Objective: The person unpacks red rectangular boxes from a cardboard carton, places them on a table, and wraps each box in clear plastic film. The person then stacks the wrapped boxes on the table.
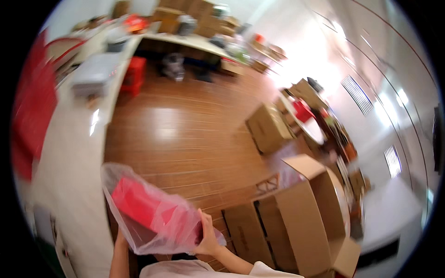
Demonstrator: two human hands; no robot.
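In front of my body is a clear plastic bag [121, 222] with a bright pink-red box-shaped thing [143, 204] inside it. My right hand [207, 236] is closed on the bag's right side, thumb up along the film. On the other side my left forearm [119, 259] rises to the bag's lower left, and the bag hides my left hand and its fingers. The bag hangs tilted above the floor, close to my light top. Its film is loose and wrinkled, and blur hides finer detail.
A long pale table [69, 153] runs along my left, bearing a grey-white stack [95, 74]. An open cardboard box [306, 222] stands close on my right atop or beside other cartons. Farther off are a red stool [134, 76], another carton [269, 129] and a round white table [313, 129].
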